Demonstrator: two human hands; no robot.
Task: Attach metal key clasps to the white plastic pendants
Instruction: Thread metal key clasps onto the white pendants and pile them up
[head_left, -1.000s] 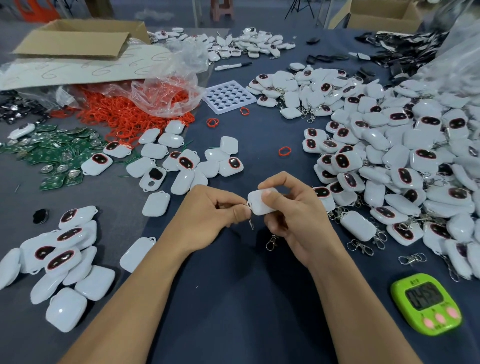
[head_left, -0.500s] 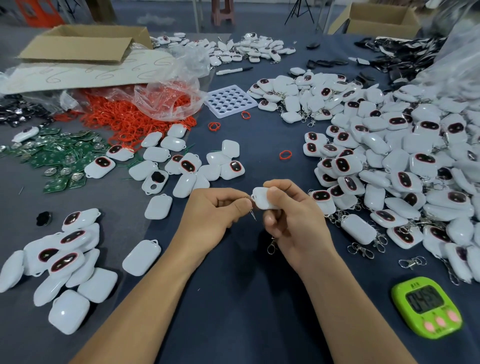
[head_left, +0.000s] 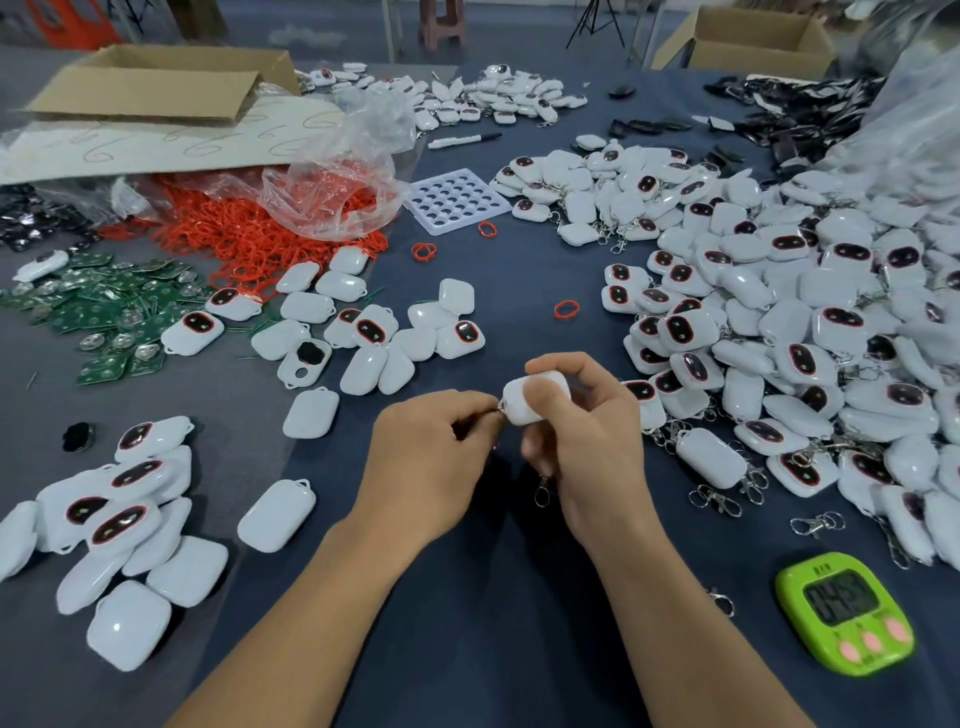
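Head view: the white pendant (head_left: 537, 395) is at frame centre, lifted above the table (head_left: 493, 623), its plain back facing the camera. The right hand (head_left: 587, 441) grips it, thumb pressed across the face and curled fingers behind. The left hand (head_left: 431, 467) has its fingertips pinched together on a small metal ring (head_left: 500, 410) at the pendant's left corner; whether the ring is threaded through the pendant's loop cannot be told. A metal key clasp (head_left: 542, 491) hangs just below the right hand; its upper end is hidden by the fingers.

Surroundings, working outward:
- Centre, above the hands: a small group of pendants (head_left: 363, 332), some showing dark oval windows, some face down.
- Right of the hands: loose clasps (head_left: 714, 499) on the cloth, at the edge of a large pile of pendants (head_left: 779, 312) filling the right side of the frame. Many in this pile carry clasps.
- Lower right: a green timer (head_left: 844, 613) lying flat, with three pink buttons.
- Lower left: a second pile of pendants (head_left: 114, 519).
- Left: green circuit boards (head_left: 104, 306).
- Upper left: a heap of red rings (head_left: 234, 234), partly under a clear plastic bag (head_left: 332, 192); behind it, a cardboard box (head_left: 156, 83).
- Upper centre: a white tray with round holes (head_left: 454, 200), and a marker pen (head_left: 462, 139) beyond it.
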